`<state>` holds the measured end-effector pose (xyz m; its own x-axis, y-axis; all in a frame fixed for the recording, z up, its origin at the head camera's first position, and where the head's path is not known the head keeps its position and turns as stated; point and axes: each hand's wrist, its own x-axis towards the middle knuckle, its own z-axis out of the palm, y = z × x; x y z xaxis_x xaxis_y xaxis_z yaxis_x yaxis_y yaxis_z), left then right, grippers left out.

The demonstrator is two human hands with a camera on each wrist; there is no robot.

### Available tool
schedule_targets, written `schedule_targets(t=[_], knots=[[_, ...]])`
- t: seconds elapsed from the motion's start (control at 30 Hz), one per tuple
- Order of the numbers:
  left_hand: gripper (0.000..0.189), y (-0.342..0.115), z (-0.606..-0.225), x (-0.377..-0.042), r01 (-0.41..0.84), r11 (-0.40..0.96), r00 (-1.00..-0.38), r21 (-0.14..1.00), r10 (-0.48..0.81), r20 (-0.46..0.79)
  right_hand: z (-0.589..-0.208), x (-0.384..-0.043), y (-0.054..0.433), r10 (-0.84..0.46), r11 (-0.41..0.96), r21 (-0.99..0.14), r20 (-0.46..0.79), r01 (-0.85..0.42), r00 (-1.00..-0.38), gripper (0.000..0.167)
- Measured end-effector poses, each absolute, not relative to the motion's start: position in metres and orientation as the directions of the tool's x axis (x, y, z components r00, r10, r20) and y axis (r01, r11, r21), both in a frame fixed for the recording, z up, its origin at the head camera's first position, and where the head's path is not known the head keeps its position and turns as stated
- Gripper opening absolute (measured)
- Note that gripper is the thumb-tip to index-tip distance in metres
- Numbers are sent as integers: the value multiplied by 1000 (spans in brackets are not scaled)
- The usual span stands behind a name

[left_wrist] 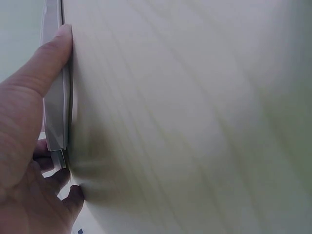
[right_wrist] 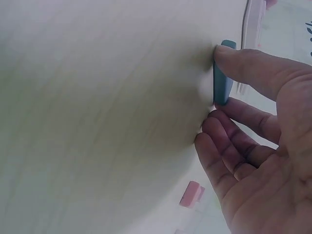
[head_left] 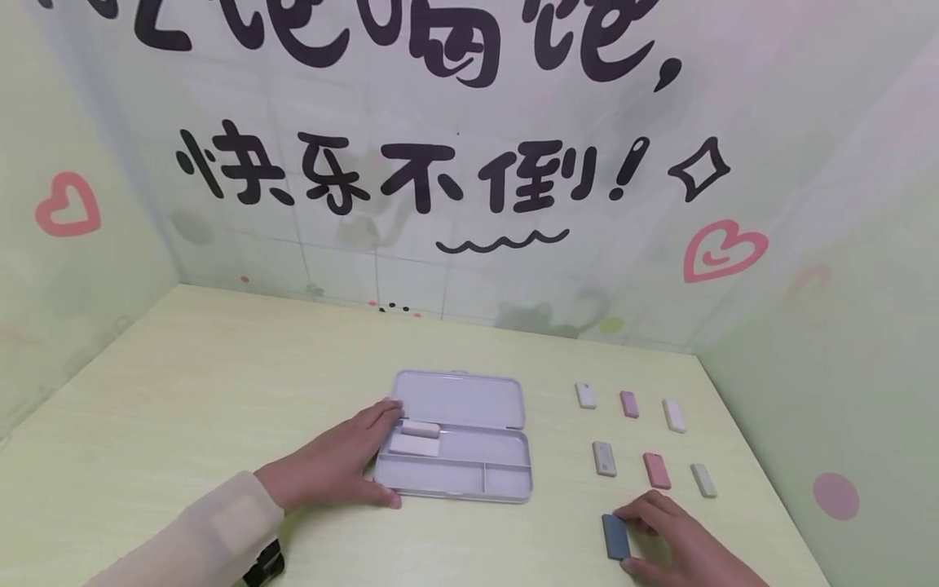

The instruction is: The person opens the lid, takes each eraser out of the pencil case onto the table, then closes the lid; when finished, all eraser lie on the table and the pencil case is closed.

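Note:
A pale lilac pencil case [head_left: 455, 473] lies on the table with its lid [head_left: 460, 398] swung back. Two white erasers [head_left: 414, 445] sit in the left part of its rear compartment. My left hand [head_left: 330, 461] grips the case's left end, thumb at the front corner and fingers by the hinge side; in the left wrist view the thumb [left_wrist: 56, 53] presses along the case's edge. With thumb and forefinger, my right hand [head_left: 671, 538] pinches a dark blue eraser [head_left: 615, 536] by its two ends, low at the table.
Right of the case lie several erasers in two rows, among them a red one [head_left: 656, 470], a pink one [head_left: 629, 403], a grey one [head_left: 605, 458] and a pale green one [head_left: 703, 480]. Walls with printed lettering [head_left: 425, 175] bound the table [head_left: 220, 359] at the back and sides.

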<state>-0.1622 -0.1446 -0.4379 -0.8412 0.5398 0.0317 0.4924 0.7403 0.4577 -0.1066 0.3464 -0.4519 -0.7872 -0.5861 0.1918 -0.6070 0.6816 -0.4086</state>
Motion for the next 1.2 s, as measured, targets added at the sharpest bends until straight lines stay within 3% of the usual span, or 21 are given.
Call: schedule_targets(t=[0.33, 0.53, 0.63, 0.73, 0.9, 1.0, 1.2], knots=[[117, -145, -439, -161, 474, 747, -849, 466, 529, 15, -448, -107, 345, -597, 692, -398, 153, -602, -787, 42], [118, -145, -436, -160, 481, 744, -846, 464, 533, 24, -426, -108, 330, -568, 741, -369, 99, -561, -817, 30], [118, -145, -437, -161, 480, 745, -846, 463, 532, 21, -414, -108, 315, -543, 754, -352, 138, -554, -828, 24], [118, -144, -438, -161, 471, 749, -849, 467, 528, 9, -407, -113, 298, -573, 733, -282, 236, -619, -785, 21], [118, -143, -438, -161, 465, 747, -851, 475, 525, 7, -396, -135, 268, -687, 619, -197, 335, -760, -645, 22], [118, -143, -437, -162, 472, 741, -848, 477, 529, 18, -391, -147, 251, -739, 571, -207, 290, -794, -608, 22], [118, -143, -439, -162, 472, 749, -850, 465, 527, 15, -384, -167, 214, -774, 582, -212, 153, -785, -615, 26]])
